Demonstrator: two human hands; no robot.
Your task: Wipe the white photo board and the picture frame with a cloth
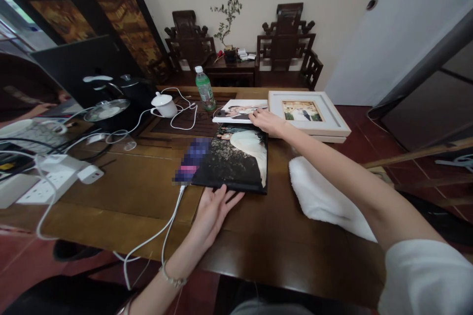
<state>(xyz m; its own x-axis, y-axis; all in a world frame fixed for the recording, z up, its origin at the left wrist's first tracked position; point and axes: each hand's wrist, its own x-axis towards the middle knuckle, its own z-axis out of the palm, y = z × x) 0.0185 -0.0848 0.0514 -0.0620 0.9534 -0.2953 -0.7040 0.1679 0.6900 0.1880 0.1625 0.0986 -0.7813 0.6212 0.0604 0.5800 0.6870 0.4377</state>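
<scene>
A dark photo panel [240,157], printed with a figure in a long white dress, lies between my hands above the table. My left hand [216,211] is at its near edge, fingers under the edge and partly spread. My right hand [268,122] reaches across to its far edge, with curled fingertips at the top corner. Just beyond lies a white-edged photo panel [242,110], close to the right fingertips; whether they touch it I cannot tell. Right of this hand, white picture frames [330,125] are stacked, the top one showing a couple's photo.
A blurred-out phone [192,160] with a white cable lies left of the panel. A white cloth [325,202] rests at right. Farther back stand a green-labelled bottle [205,91] and a lidded white cup [164,106]. Power strips [48,182] and tangled cables occupy the left side.
</scene>
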